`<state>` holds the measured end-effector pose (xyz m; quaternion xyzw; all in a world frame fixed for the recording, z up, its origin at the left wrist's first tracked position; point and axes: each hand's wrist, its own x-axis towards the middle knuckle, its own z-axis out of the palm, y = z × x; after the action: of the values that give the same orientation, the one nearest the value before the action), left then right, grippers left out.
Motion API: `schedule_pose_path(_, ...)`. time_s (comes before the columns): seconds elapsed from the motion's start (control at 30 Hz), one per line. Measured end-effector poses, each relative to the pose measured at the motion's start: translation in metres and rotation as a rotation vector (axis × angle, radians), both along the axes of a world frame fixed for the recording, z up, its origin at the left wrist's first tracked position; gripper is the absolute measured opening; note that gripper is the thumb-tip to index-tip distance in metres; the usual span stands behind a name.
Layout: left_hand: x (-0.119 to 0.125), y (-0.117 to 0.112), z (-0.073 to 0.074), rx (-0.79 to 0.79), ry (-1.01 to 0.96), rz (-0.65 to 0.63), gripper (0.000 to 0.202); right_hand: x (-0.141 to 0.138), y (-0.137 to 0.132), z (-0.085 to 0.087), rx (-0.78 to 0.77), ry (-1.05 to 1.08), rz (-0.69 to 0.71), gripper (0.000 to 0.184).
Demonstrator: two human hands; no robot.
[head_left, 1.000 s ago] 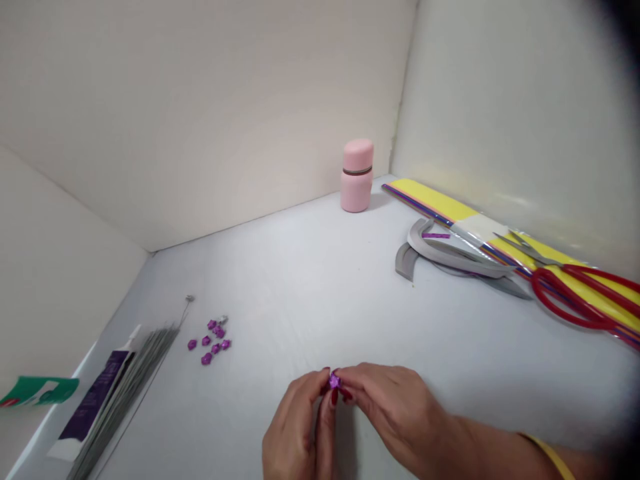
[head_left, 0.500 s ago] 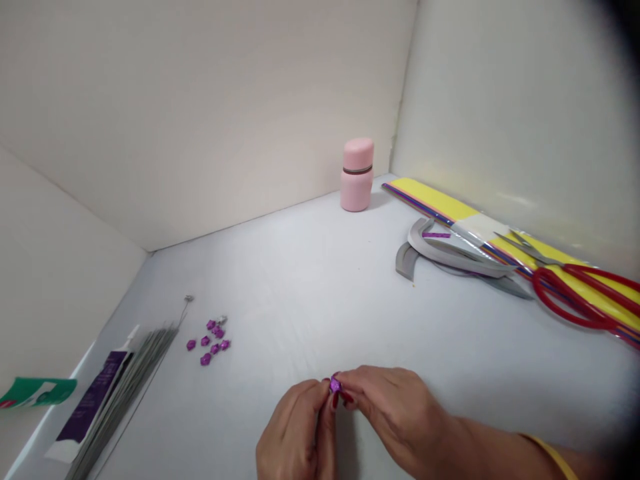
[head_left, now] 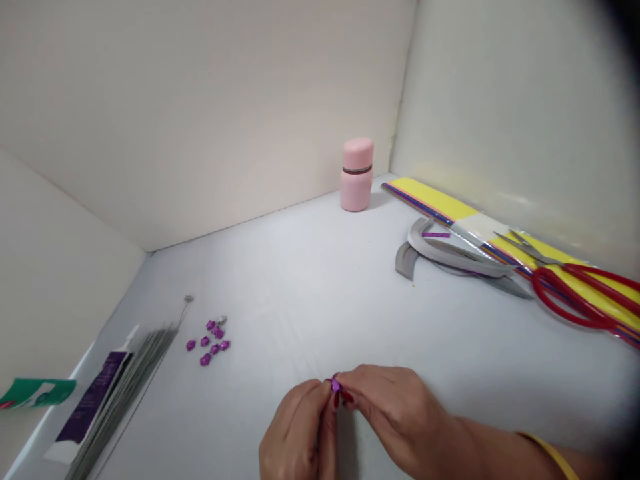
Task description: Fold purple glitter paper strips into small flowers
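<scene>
Between the fingertips of both hands sits a small shiny purple paper star [head_left: 335, 385], partly covered by fingers and thumbs. My left hand [head_left: 299, 430] pinches it from the left. From the right, my right hand [head_left: 395, 408] grips it too, thumb and fingers pressed together. Off to the left on the table lies a loose group of purple stars [head_left: 205, 341], with a silver star [head_left: 221, 320] at its upper edge.
Grey wires [head_left: 127, 393] and a purple-and-white glue tube [head_left: 95, 397] lie at left. A pink flask [head_left: 357, 175] stands at the back. On the right are grey paper strips [head_left: 453, 259], red-handled scissors [head_left: 575, 287] and a yellow-topped packet of paper strips [head_left: 435, 199].
The purple star has turned slightly between the fingertips. My left hand has shifted a little to the right; the things on the table stay where they were.
</scene>
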<state>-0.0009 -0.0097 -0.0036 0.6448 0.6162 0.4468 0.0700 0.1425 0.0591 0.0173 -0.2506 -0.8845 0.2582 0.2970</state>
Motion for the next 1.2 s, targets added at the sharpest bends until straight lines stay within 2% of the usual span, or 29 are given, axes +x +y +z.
schedule_pose_path(0.17,-0.001,0.001,0.001,0.017,-0.014,-0.026,0.024,0.0,0.002,-0.001,-0.049,0.012,0.026,0.031)
schedule_pose_path(0.3,-0.006,0.004,0.008,-0.067,-0.221,-0.064,0.02,0.001,0.005,-0.002,-0.219,0.121,-0.025,0.021)
schedule_pose_path(0.37,-0.008,0.005,0.011,-0.087,-0.297,-0.093,0.02,0.001,0.005,-0.002,-0.274,0.157,-0.02,0.022)
schedule_pose_path(0.5,-0.009,0.006,0.012,-0.089,-0.32,-0.12,0.023,0.001,0.007,-0.001,-0.25,0.159,0.021,0.021)
schedule_pose_path(0.77,-0.004,0.004,0.005,-0.076,-0.381,-0.042,0.02,0.001,0.01,0.0,-0.26,0.141,-0.006,0.016)
schedule_pose_path(0.97,0.002,0.002,0.008,-0.1,-0.458,0.04,0.015,0.0,0.007,-0.002,-0.218,0.137,-0.041,0.016)
schedule_pose_path(1.07,0.002,0.002,0.01,-0.125,-0.412,0.022,0.015,0.0,0.007,-0.002,-0.212,0.147,-0.042,0.016)
schedule_pose_path(1.2,-0.001,0.001,0.011,-0.102,-0.206,-0.014,0.021,-0.001,0.008,0.0,-0.168,0.134,-0.028,0.019)
